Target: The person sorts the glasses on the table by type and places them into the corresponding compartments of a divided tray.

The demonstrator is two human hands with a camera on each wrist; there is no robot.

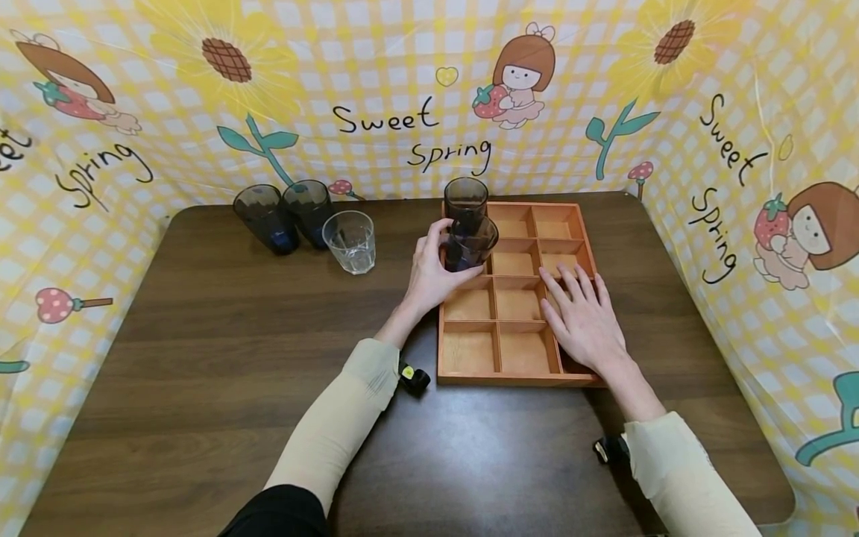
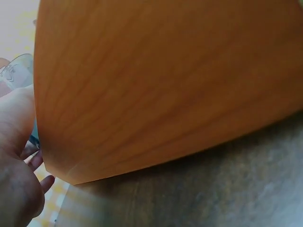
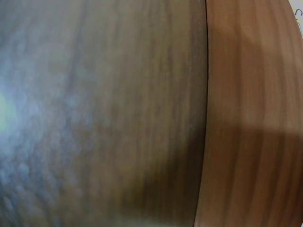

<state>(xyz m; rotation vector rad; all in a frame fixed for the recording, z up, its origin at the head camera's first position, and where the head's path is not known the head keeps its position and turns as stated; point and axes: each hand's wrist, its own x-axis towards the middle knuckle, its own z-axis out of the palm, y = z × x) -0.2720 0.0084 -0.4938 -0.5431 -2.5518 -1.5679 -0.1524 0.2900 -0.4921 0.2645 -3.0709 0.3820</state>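
Smoky tumbler (image 1: 468,247), gridded wooden tray (image 1: 517,380)

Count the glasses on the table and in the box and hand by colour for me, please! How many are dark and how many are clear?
Dark glasses: 4
Clear glass: 1
Total: 5

Free to pass along the desk's (image 1: 221,358) left edge and between clear glass (image 1: 350,246) and tray (image 1: 499,379), but blocked near the desk's far left corner by two dark tumblers (image 1: 309,212), at the tray's far left corner by left hand (image 1: 429,268) round a dark glass (image 1: 470,246), and over its right edge by right hand (image 1: 587,321).
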